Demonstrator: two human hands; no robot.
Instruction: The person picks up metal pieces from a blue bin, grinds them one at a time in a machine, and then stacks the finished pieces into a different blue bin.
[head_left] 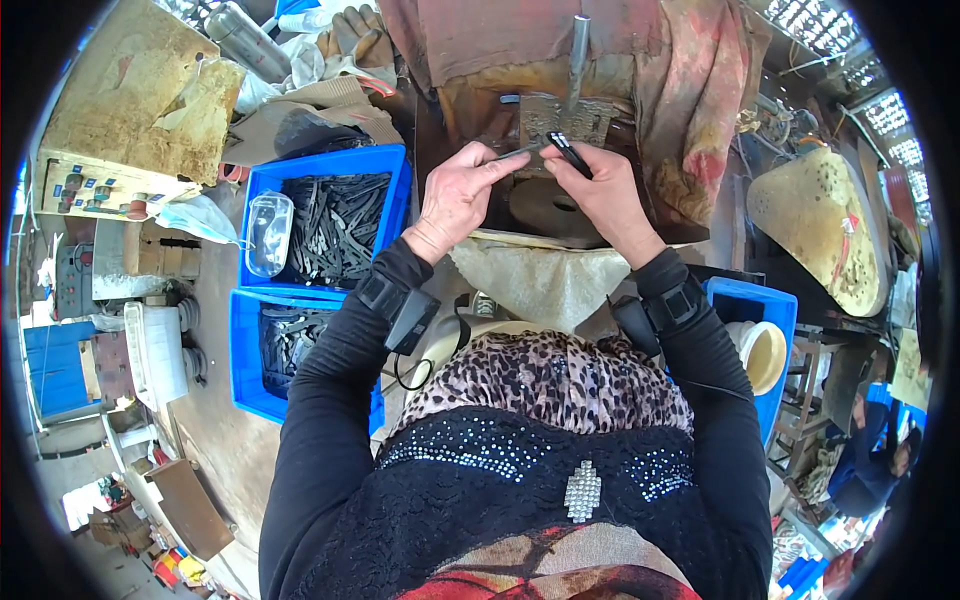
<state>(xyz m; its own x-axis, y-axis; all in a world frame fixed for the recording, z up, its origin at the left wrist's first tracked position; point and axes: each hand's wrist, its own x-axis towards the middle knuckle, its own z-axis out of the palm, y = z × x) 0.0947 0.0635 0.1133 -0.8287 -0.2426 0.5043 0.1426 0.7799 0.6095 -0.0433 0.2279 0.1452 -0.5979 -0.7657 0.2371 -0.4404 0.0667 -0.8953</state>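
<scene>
My left hand (pixel 462 193) pinches the near end of a thin dark metal strip (pixel 520 152) that points toward the small press (pixel 562 118) at the top centre. My right hand (pixel 600 190) grips a black-handled tool (pixel 570 153) whose tip meets the strip's far end under the press's upright rod (pixel 579 48). Both hands sit just in front of the press, above a round dark metal base (pixel 545 205). Black sleeves with wrist devices cover both forearms.
Two blue crates (pixel 262 178) (pixel 242 345) of dark metal strips stand to the left, a clear plastic container (pixel 268 232) resting on the upper one. A blue bin with a white cup (pixel 763 350) sits to the right. Cardboard boxes (pixel 130 110), gloves and cloth crowd the back.
</scene>
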